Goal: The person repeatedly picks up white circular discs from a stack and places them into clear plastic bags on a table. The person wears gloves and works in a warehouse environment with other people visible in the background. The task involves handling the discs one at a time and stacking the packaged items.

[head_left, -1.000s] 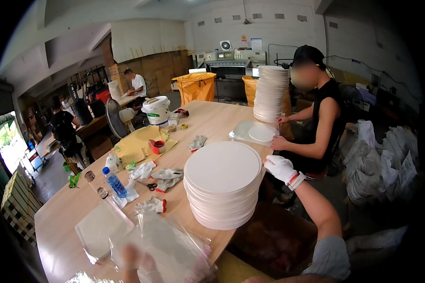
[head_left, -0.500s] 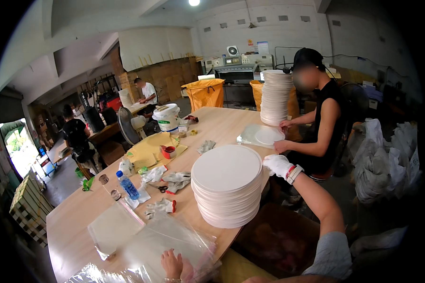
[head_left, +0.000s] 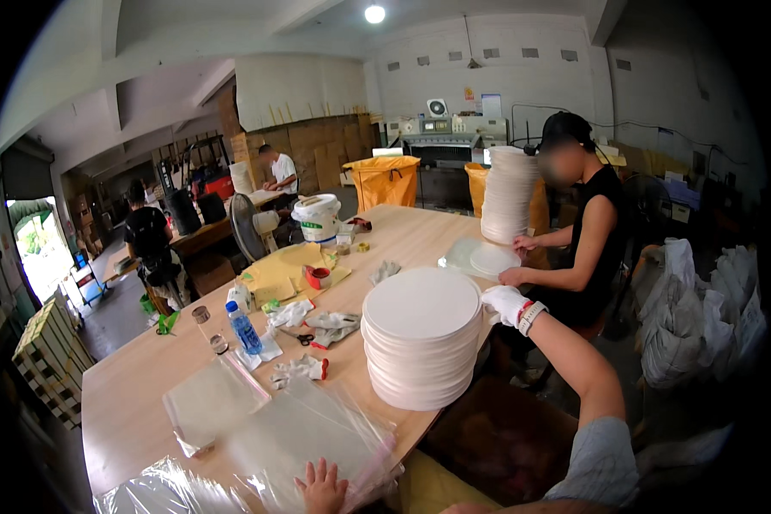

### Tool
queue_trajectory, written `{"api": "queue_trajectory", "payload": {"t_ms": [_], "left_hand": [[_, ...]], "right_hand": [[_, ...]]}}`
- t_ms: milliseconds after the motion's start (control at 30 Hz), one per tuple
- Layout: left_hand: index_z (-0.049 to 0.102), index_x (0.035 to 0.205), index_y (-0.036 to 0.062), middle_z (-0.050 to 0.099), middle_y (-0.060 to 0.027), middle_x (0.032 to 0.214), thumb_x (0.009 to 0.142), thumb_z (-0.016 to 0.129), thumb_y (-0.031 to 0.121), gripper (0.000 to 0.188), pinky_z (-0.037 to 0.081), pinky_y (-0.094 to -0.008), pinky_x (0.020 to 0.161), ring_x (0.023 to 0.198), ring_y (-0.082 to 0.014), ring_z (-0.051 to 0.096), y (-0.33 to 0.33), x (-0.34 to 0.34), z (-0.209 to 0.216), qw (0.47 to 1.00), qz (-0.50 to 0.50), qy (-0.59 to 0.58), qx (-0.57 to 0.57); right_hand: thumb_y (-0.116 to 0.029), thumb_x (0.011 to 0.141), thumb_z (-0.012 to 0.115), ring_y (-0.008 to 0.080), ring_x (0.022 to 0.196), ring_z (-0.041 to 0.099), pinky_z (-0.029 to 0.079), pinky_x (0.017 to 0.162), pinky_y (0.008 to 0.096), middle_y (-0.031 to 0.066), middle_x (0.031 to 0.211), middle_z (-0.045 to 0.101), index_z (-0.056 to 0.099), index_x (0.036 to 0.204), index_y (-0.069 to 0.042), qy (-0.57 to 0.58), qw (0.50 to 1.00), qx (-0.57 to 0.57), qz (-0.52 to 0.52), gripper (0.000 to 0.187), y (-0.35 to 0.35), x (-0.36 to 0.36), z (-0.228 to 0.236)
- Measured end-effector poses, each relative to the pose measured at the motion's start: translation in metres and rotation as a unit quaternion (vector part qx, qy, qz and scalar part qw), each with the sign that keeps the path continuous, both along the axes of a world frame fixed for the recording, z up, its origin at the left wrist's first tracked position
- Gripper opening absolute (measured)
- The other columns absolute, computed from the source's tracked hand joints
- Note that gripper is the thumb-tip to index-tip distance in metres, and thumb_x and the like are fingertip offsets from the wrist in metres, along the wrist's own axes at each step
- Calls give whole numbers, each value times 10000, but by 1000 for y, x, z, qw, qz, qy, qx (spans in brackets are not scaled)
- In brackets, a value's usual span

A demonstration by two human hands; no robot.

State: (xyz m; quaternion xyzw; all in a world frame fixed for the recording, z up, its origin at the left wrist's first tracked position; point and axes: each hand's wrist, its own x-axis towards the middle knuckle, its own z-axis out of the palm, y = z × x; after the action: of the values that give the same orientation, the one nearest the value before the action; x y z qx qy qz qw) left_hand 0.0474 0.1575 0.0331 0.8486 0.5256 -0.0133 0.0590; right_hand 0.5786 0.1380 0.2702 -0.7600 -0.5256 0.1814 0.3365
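Head view shows us early in the work: our gloved right hand (head_left: pixel 505 301) rests open against one tall stack of round white paper discs (head_left: pixel 421 338) near the wooden tabletop's (head_left: pixel 137 403) right edge, gripping nothing. Our bare left hand (head_left: pixel 321 487) lies flat, fingers spread, on clear plastic bags (head_left: pixel 304 428) at the near edge; we count about three, none filled.

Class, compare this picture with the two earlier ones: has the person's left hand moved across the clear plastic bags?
Yes. The left hand has slid right along the table's near edge over the plastic bags, toward the stack of white discs.
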Motion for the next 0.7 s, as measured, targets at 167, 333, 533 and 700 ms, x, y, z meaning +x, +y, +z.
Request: {"api": "queue_trajectory", "payload": {"t_ms": [167,333,533,700], "left_hand": [[388,1272,118,335,-135,1348,884,389,278,420,275,-430,1004,1235,-280,320,3,13,45,983,-23,-148,106],[508,1108,33,509,-156,1175,732,570,55,381,374,-422,906,1071,-341,470,55,75,135,872,-149,-431,178],[514,1132,12,499,-155,1226,689,468,-26,447,327,-412,1001,1126,-363,453,89,193,225,806,-251,-498,198],[608,1044,66,546,-90,1203,678,436,-32,416,336,-386,1015,1183,-355,422,115,222,208,866,-276,-408,90]], "right_hand": [[-167,841,496,178,697,543,465,606,349,7,718,498,549,859,-61,201,970,113,76,120,8,26,-15],[-213,828,519,150,595,492,428,523,291,23,695,451,523,858,-119,266,953,61,-131,98,0,-52,30],[-207,806,556,278,937,564,509,680,409,130,1022,555,530,1071,-36,342,929,42,-132,316,-12,-21,-7],[-165,815,540,261,1103,469,436,863,509,125,1104,527,535,1032,-10,417,906,24,-63,267,-13,-38,1]]}}
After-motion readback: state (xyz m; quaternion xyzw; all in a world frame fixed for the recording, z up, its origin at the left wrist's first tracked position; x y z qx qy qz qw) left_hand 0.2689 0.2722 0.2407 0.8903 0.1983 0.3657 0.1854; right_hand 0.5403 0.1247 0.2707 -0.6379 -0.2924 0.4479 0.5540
